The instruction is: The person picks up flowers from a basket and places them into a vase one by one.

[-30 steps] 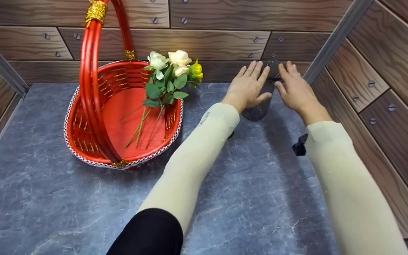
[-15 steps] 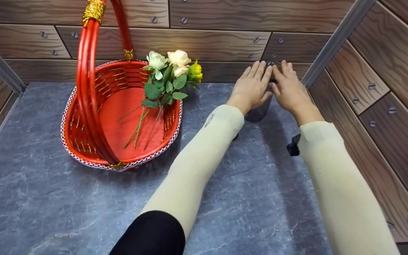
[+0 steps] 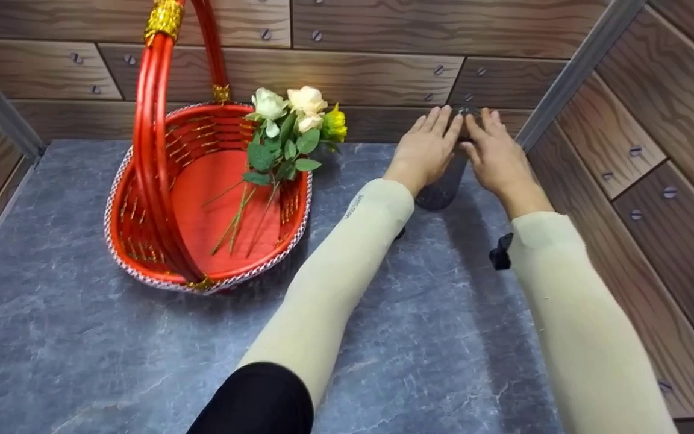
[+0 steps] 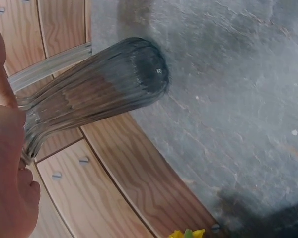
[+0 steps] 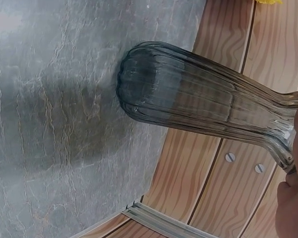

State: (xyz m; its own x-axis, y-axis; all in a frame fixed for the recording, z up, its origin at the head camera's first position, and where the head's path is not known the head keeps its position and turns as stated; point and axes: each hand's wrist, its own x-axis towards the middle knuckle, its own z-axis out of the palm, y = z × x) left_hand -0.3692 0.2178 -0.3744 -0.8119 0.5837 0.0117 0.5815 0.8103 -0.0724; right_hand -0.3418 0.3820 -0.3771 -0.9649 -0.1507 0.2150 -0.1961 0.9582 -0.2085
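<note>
A tall ribbed vase of grey see-through glass [image 3: 440,188] stands upright at the back right of the tabletop. My left hand [image 3: 424,147] lies along the left side of its mouth, fingers stretched forward. On the other side is my right hand [image 3: 499,158], its fingers likewise extended, so that the flared neck is between both hands. Each wrist view shows a hand touching the rim of the glass vase [image 4: 109,82]. Nothing shows inside the vase body [image 5: 174,94]. The hands hide most of its mouth in the head view.
To the left stands a red wicker basket [image 3: 226,274] with a tall arched handle [image 3: 153,132]. Cream and white roses [image 3: 306,101] and a yellow flower [image 3: 335,123] lean over its right rim, stems inside. Wood-patterned walls [image 3: 371,75] enclose the grey marbled tabletop [image 3: 419,325].
Both hands have come closer together around the vase's neck, the right one moving left onto it. Over the last half second they hardly move. The basket and flowers stay put.
</note>
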